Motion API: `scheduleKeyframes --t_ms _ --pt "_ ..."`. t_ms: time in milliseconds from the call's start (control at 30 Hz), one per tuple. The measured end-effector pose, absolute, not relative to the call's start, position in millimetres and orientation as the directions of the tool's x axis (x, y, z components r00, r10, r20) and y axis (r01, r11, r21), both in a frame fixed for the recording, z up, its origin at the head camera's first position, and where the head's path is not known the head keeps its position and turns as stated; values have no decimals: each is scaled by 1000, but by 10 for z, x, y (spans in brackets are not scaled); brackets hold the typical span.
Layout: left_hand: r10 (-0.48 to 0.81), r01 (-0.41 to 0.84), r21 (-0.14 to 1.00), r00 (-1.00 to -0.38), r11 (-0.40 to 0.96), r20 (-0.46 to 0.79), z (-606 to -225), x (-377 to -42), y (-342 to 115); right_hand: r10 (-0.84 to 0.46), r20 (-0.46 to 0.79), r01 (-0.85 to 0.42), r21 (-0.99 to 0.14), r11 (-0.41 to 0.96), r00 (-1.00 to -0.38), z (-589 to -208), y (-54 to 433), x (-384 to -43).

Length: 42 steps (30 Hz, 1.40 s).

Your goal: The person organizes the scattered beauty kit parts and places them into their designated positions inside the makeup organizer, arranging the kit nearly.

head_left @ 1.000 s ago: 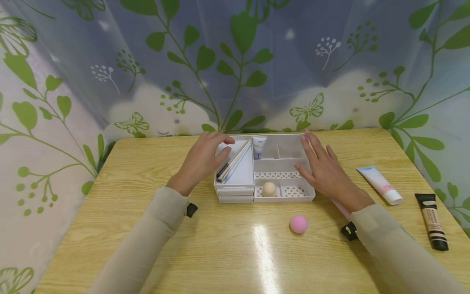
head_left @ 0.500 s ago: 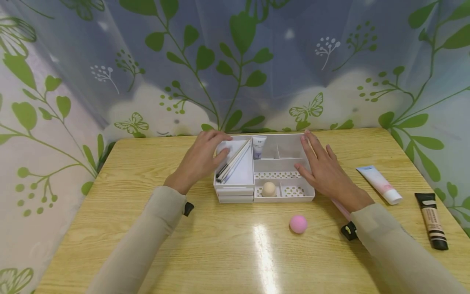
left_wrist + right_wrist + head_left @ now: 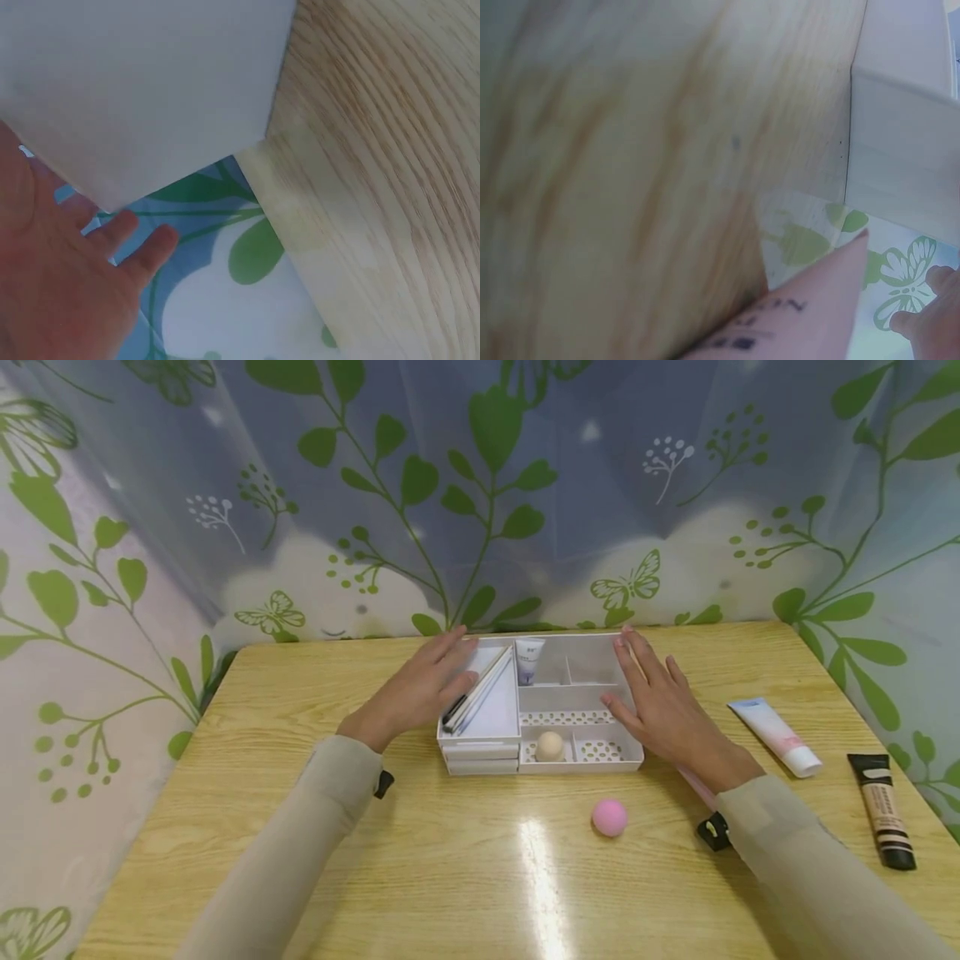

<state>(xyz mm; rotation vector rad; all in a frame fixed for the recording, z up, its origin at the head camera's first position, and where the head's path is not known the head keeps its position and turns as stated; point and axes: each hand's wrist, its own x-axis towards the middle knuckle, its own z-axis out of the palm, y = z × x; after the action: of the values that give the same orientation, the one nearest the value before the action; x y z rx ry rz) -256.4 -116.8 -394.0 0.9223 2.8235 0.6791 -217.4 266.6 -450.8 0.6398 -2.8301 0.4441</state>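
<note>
Two hands show in the head view: your left hand (image 3: 416, 693) is at the left side of the white organizer (image 3: 570, 697), your right hand (image 3: 663, 710) at its right rim. Both are released, fingers extended. Brushes (image 3: 477, 695) lie in the left tray; a pink ball (image 3: 610, 818) lies on the near side. Left wrist view: your fingers (image 3: 154, 251) extend beside the organizer. Right wrist view: a pink printed object (image 3: 802, 307) lies right of the organizer.
</note>
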Motion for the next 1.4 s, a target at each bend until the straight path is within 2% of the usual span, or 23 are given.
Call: scheduleKeyframes --t_ms 300,700,933,1167,1400 --pt "581 510 433 -813 743 -40 -3987 -2627 -1191 -388 251 -446 -242 861 -887 -4481 2675 -2153" --pt "571 471 478 -817 741 -79 -4030 -2647 -1210 -398 259 -461 -264 847 -880 -4434 2643 -2141" --pt "565 462 484 -821 744 -85 -4020 -2640 -1207 -421 330 -510 -262 819 -845 -4412 2643 -2100" --pt "570 466 481 -817 743 -89 -4010 -2636 -1196 -408 479 -587 -320 744 -778 -4362 2654 -1991" --pt "567 464 485 -820 741 -83 -4013 -2634 -1200 -370 478 -576 -414 705 -797 -4262 2599 -1780"
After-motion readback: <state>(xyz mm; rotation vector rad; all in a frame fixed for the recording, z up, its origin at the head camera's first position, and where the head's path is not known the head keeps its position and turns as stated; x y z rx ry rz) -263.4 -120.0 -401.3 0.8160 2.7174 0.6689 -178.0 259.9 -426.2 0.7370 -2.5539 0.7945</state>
